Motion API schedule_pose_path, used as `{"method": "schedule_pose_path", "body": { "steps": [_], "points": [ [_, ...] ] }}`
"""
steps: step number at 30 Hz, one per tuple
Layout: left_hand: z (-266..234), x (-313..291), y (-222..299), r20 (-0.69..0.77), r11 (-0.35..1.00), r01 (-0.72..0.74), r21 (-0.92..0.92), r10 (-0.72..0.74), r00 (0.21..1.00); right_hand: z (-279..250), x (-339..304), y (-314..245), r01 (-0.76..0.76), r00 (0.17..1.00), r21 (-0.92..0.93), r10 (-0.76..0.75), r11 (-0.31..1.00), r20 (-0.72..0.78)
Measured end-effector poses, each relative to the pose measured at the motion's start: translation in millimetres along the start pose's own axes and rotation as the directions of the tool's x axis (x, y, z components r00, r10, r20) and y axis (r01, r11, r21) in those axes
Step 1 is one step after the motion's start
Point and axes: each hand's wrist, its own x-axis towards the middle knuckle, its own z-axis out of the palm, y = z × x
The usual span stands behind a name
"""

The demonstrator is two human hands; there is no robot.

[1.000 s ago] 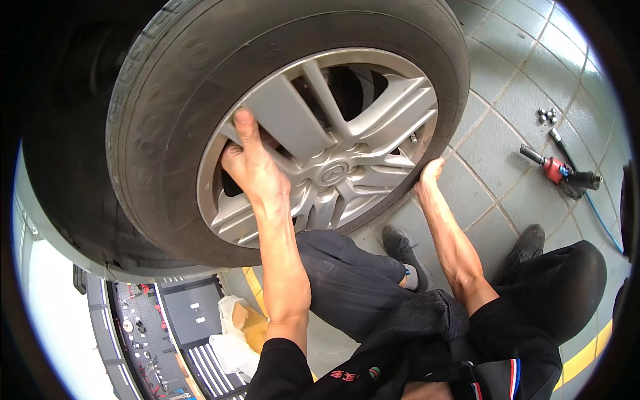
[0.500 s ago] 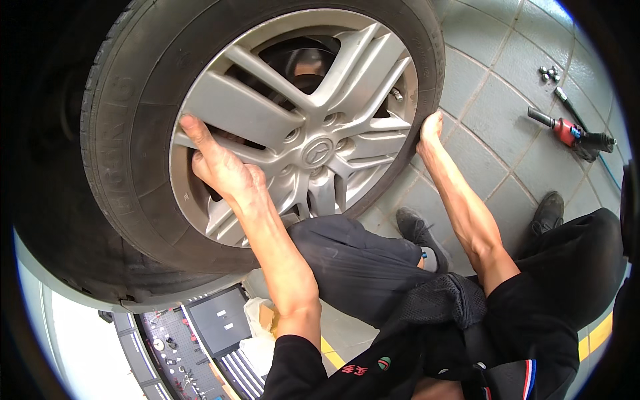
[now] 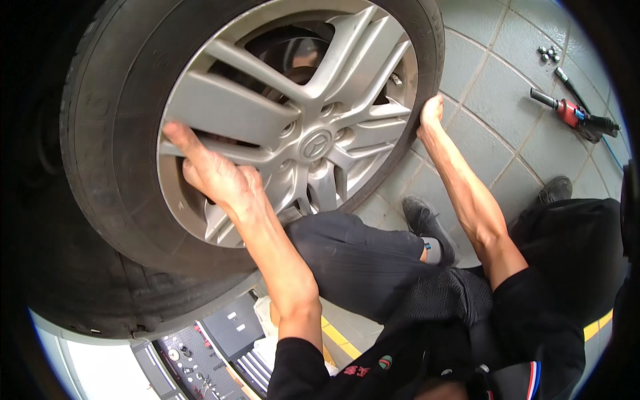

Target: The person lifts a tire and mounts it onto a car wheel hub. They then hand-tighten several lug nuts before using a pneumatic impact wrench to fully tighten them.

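A car wheel fills the upper left, with a silver alloy rim (image 3: pixel 227 110) inside a black tyre (image 3: pixel 127 147). My left hand (image 3: pixel 217 175) grips the rim at its lower left. Its thumb lies along a spoke, and its fingers hook into a gap between spokes, partly hidden. On the right side, my right hand (image 3: pixel 431 115) is cupped against the tyre's outer edge, with most of its fingers behind the rubber. Bolt holes ring the centre cap (image 3: pixel 316 144). Through the gaps a brake disc (image 3: pixel 288 60) shows behind the rim.
On the tiled floor (image 3: pixel 503 100) at the right lie a red and black impact wrench (image 3: pixel 579 119), a blue hose (image 3: pixel 612 155) and several wheel nuts (image 3: pixel 549 53). The dark wheel arch (image 3: pixel 100 293) surrounds the tyre. A tool cart (image 3: pixel 200 367) stands below. My bent knee (image 3: pixel 327 233) is against the wheel's lower side.
The wheel and my left hand appear slightly further left and the wheel a little larger. The whole view has also shifted. Both hands keep their hold.
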Motion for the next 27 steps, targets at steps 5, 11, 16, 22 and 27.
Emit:
{"method": "schedule_pose_path", "body": {
  "steps": [5, 11, 16, 22, 27],
  "points": [
    [1, 0, -2, 0.012, 0.999, -0.032, 0.012, 0.032, 0.999, 1, -25, -23, -0.028, 0.999, -0.078, 0.026, 0.997, -0.033],
    [-9, -2, -24, 0.122, 0.994, -0.105, 0.021, 0.102, 0.987, 13, -12, -16, 0.099, 0.984, -0.299, -0.139, 0.949, -0.113],
    [-15, -9, -23, 0.060, 0.968, -0.217, 0.124, 0.211, 0.976, 5, -32, -36, 0.154, 0.988, -0.240, -0.155, 0.958, 0.014],
    [-23, -3, -23, 0.101, 0.971, -0.224, 0.083, 0.215, 0.971, 5, -45, -53, 0.186, 0.982, -0.179, -0.178, 0.966, 0.065],
    [-15, -6, -24, 0.064, 0.966, -0.245, 0.081, 0.241, 0.969, 13, -37, -47, 0.167, 0.986, -0.189, -0.164, 0.968, 0.032]
  ]
}}
